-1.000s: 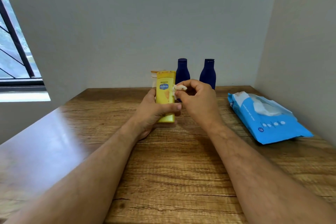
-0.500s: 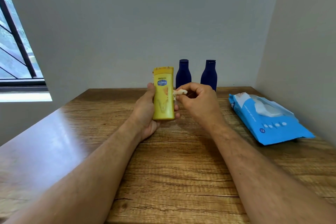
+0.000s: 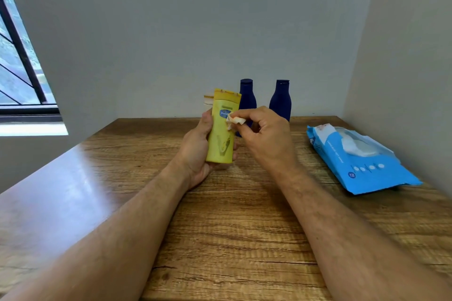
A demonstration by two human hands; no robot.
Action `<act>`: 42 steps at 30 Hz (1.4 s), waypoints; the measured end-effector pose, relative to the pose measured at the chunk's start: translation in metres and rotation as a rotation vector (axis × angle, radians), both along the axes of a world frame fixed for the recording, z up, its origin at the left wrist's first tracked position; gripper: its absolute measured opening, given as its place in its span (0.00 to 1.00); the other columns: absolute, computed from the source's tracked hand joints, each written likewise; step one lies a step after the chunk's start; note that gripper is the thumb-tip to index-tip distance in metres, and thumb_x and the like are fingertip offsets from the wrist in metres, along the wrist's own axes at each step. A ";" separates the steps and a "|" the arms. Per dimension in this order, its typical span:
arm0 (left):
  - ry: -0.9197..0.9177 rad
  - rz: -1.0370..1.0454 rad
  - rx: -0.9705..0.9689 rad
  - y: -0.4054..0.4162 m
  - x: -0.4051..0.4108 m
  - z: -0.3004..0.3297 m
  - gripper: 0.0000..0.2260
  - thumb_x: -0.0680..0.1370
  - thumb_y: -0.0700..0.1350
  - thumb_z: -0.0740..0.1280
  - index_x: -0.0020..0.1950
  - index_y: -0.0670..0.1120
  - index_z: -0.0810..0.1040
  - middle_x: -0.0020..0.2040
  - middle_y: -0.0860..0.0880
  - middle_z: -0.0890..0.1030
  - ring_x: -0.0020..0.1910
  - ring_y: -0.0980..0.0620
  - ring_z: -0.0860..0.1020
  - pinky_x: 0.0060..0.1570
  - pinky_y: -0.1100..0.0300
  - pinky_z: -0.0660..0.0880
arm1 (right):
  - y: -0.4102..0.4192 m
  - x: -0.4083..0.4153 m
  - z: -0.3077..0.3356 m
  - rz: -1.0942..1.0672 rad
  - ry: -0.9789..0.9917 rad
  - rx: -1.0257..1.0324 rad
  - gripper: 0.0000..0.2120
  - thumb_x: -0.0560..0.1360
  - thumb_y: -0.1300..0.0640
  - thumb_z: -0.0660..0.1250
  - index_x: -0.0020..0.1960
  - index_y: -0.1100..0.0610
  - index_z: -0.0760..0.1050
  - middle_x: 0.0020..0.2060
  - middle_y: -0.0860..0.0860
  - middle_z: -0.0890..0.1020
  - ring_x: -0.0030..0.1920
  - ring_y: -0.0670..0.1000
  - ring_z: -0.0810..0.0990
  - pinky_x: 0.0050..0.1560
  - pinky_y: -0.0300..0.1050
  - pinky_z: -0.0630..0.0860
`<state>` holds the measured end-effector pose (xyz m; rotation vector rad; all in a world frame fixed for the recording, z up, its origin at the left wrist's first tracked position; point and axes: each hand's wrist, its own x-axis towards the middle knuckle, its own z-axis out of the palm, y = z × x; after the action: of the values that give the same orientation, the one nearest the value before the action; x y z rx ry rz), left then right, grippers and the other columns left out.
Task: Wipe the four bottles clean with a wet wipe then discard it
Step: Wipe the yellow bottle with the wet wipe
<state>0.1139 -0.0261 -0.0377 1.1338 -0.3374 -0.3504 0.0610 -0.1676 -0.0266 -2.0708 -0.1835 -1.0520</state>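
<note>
Left hand (image 3: 195, 151) grips yellow bottle (image 3: 221, 129), now raised off the bench (image 3: 220, 227) and tilted. Right hand (image 3: 264, 137) pinches stained wipe (image 3: 234, 121) on label; wiping continues. At 12 o'clock: two blue bottles (image 3: 281, 100). Wipes pack (image 3: 359, 159) at 2.

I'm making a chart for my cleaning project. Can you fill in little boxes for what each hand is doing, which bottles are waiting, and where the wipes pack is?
left hand: holds the yellow bottle upright above the table
right hand: pinches a crumpled wet wipe against the yellow bottle's label
bottles waiting: two dark blue bottles by the back wall; a pale one mostly hidden
wipes pack: blue, lying on the table's right side
</note>
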 end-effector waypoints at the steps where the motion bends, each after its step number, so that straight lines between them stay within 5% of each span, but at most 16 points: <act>1: -0.003 0.009 -0.002 0.000 0.001 0.000 0.23 0.83 0.62 0.54 0.63 0.49 0.80 0.58 0.40 0.84 0.49 0.43 0.82 0.47 0.45 0.80 | 0.001 -0.001 -0.001 0.016 0.026 -0.033 0.08 0.76 0.55 0.73 0.55 0.50 0.84 0.48 0.45 0.82 0.46 0.38 0.77 0.45 0.26 0.72; 6: 0.005 0.020 -0.047 0.003 0.005 0.000 0.24 0.84 0.59 0.52 0.69 0.46 0.76 0.59 0.40 0.84 0.57 0.43 0.84 0.54 0.44 0.81 | 0.001 -0.011 -0.001 0.149 0.243 -0.294 0.06 0.74 0.56 0.73 0.50 0.49 0.85 0.45 0.42 0.81 0.46 0.40 0.78 0.46 0.32 0.74; 9: 0.011 -0.009 -0.015 0.001 0.005 -0.001 0.24 0.85 0.59 0.53 0.69 0.45 0.77 0.60 0.40 0.84 0.57 0.42 0.84 0.55 0.43 0.81 | 0.002 -0.012 0.000 0.098 0.196 -0.327 0.06 0.74 0.55 0.72 0.51 0.49 0.85 0.44 0.42 0.80 0.45 0.41 0.77 0.46 0.33 0.74; 16: -0.011 -0.105 0.079 -0.002 -0.004 0.000 0.22 0.85 0.58 0.54 0.61 0.45 0.79 0.44 0.44 0.84 0.38 0.45 0.81 0.42 0.46 0.78 | -0.003 -0.006 0.003 -0.142 -0.029 -0.104 0.09 0.77 0.53 0.71 0.56 0.50 0.83 0.47 0.42 0.78 0.44 0.35 0.75 0.46 0.25 0.71; 22: 0.078 -0.126 -0.045 0.001 0.001 0.000 0.24 0.85 0.57 0.52 0.71 0.43 0.75 0.62 0.38 0.82 0.60 0.42 0.82 0.56 0.46 0.82 | 0.005 -0.013 0.003 0.162 0.239 -0.237 0.07 0.74 0.56 0.73 0.51 0.48 0.86 0.45 0.39 0.80 0.46 0.39 0.78 0.45 0.30 0.74; 27: 0.102 -0.141 -0.075 0.002 0.005 0.000 0.25 0.85 0.58 0.52 0.73 0.43 0.74 0.65 0.37 0.80 0.64 0.40 0.80 0.60 0.44 0.79 | 0.007 -0.013 0.003 0.183 0.301 -0.229 0.06 0.73 0.54 0.74 0.49 0.46 0.86 0.42 0.37 0.80 0.45 0.37 0.77 0.44 0.32 0.73; 34: 0.002 -0.196 0.072 -0.003 -0.004 0.000 0.22 0.85 0.58 0.53 0.66 0.47 0.78 0.48 0.44 0.84 0.41 0.46 0.80 0.41 0.48 0.78 | 0.000 -0.006 0.006 -0.128 -0.027 0.004 0.08 0.77 0.53 0.71 0.56 0.49 0.83 0.44 0.38 0.76 0.43 0.35 0.75 0.45 0.27 0.71; 39: 0.078 -0.196 -0.013 -0.001 -0.006 0.000 0.23 0.85 0.57 0.53 0.70 0.44 0.76 0.60 0.40 0.82 0.57 0.44 0.81 0.62 0.47 0.76 | 0.003 -0.010 0.003 0.114 0.143 -0.134 0.08 0.76 0.55 0.72 0.54 0.46 0.85 0.45 0.42 0.78 0.44 0.39 0.75 0.43 0.29 0.73; 42: 0.109 -0.181 -0.031 0.001 -0.002 0.000 0.25 0.86 0.58 0.51 0.70 0.43 0.76 0.64 0.39 0.81 0.63 0.43 0.81 0.65 0.45 0.76 | 0.005 -0.009 0.001 0.204 0.274 -0.194 0.08 0.74 0.54 0.74 0.51 0.44 0.86 0.46 0.41 0.80 0.47 0.41 0.78 0.49 0.37 0.77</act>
<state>0.1116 -0.0249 -0.0378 1.0516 -0.3490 -0.5630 0.0521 -0.1626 -0.0259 -2.2886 -0.3604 -0.6411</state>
